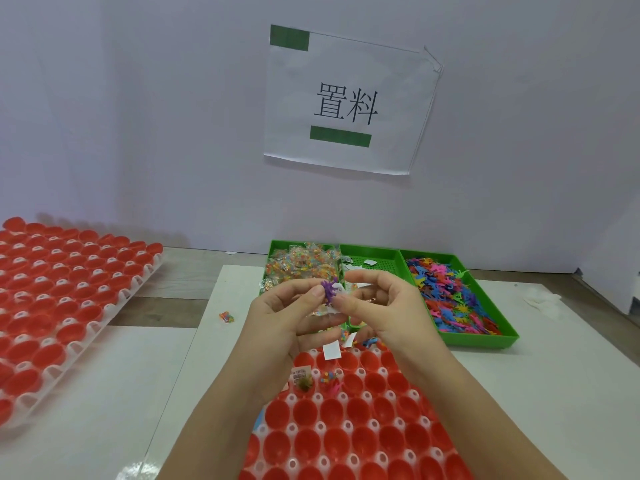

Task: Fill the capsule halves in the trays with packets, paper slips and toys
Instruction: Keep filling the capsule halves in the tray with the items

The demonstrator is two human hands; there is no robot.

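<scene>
Hands meet above the near tray (346, 426), and the toy stage is on. The left hand (284, 313) pinches a purple toy (329, 289) between thumb and fingertips, held clear of the red capsule halves (304, 441). The right hand (384, 306) has its thumb just beside the toy, forefinger raised; whether its grip shares the hold, I cannot tell. A couple of filled halves (304, 382) sit at the tray's far edge; most look bare. Next, I'd judge, the toy goes into an unfilled half, which calls for a clean release over one cup.
</scene>
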